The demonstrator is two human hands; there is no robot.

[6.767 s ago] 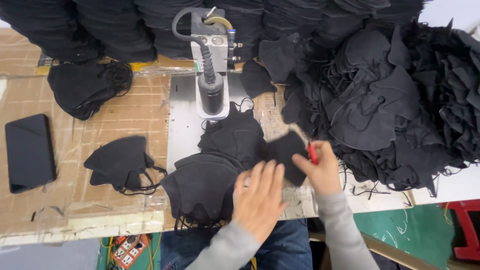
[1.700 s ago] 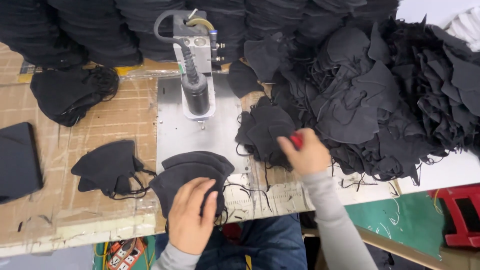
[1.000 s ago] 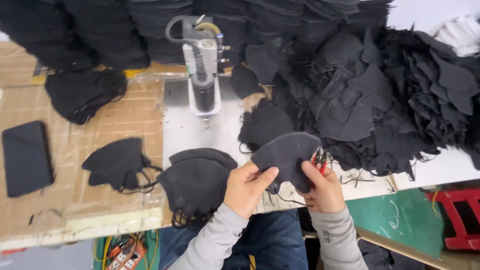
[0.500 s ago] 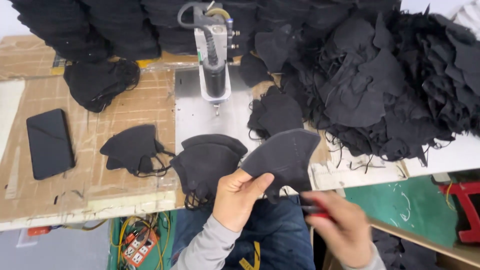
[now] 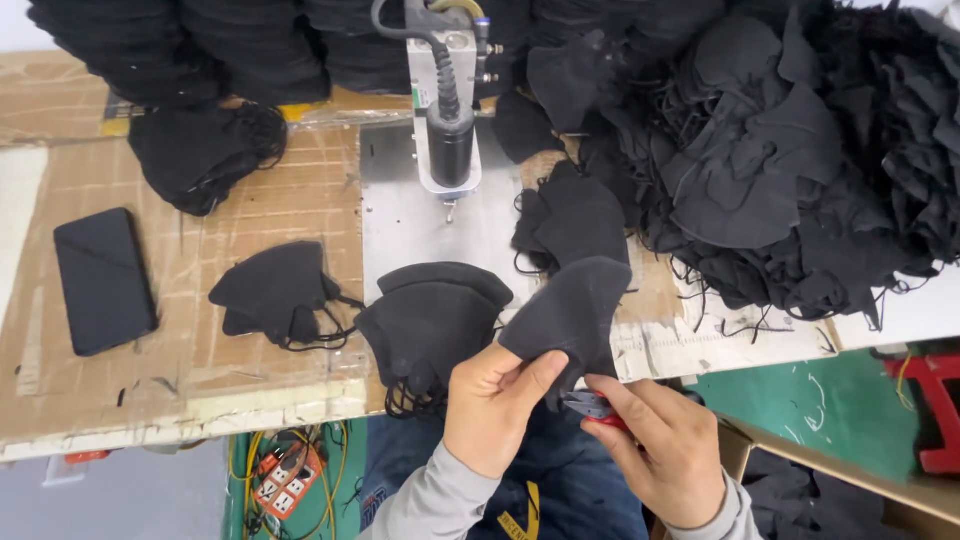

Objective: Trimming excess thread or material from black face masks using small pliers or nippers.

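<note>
The left hand (image 5: 492,405) pinches a black mask (image 5: 572,312) between closed fingers — at its 3 o'clock the right hand (image 5: 662,450) grips small red-handled snips (image 5: 596,408) touching the mask's lower edge.

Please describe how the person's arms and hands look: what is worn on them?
Both hands, the left hand and the right hand, are bare, with no gloves. No ring or watch is visible. Each arm wears a long light grey sleeve reaching to the wrist, plain and without markings.
</note>
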